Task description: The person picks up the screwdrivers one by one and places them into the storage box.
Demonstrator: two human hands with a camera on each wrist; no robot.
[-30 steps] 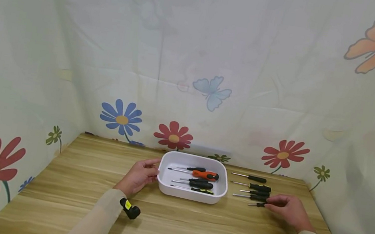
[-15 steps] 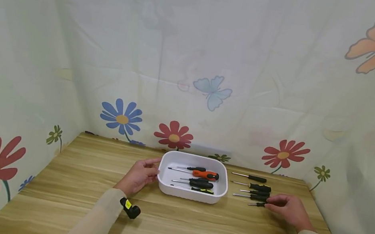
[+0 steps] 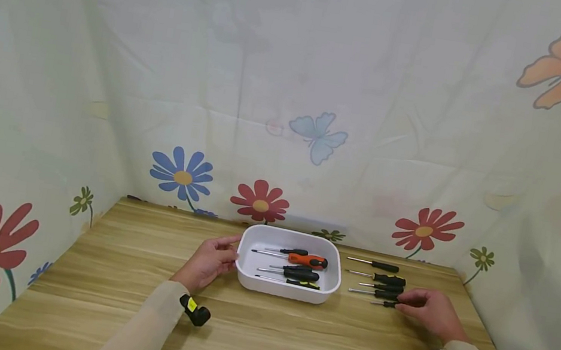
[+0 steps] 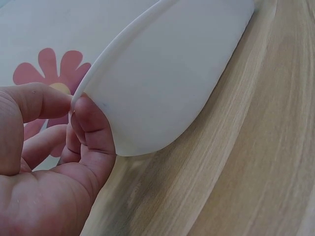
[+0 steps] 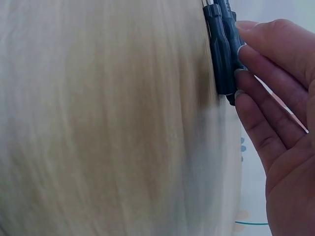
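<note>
My left hand (image 3: 207, 264) pinches the left end of a white plastic bin (image 3: 282, 291), thumb and fingers meeting at its rim in the left wrist view. Inside lie several screwdrivers, among them an orange-handled one (image 3: 304, 260) and a black one (image 3: 302, 276). To the right of the bin, several more lie in a row on the table, shafts pointing left. My right hand (image 3: 431, 313) is at the handle end of the nearest, small black screwdriver (image 3: 389, 304). In the right wrist view, its fairly straight fingertips (image 5: 240, 96) are right at the black handles (image 5: 220, 54).
Farther back in the row are a slim black screwdriver (image 3: 384, 267) and a black-and-yellow one (image 3: 387, 280). The wooden table (image 3: 287, 345) meets a flower-printed curtain (image 3: 310, 191) behind the bin and along both sides.
The nearest small screwdriver has shifted slightly left and away from me, and more of its handle shows beside my right fingertips. My left hand and the bin have stayed in place.
</note>
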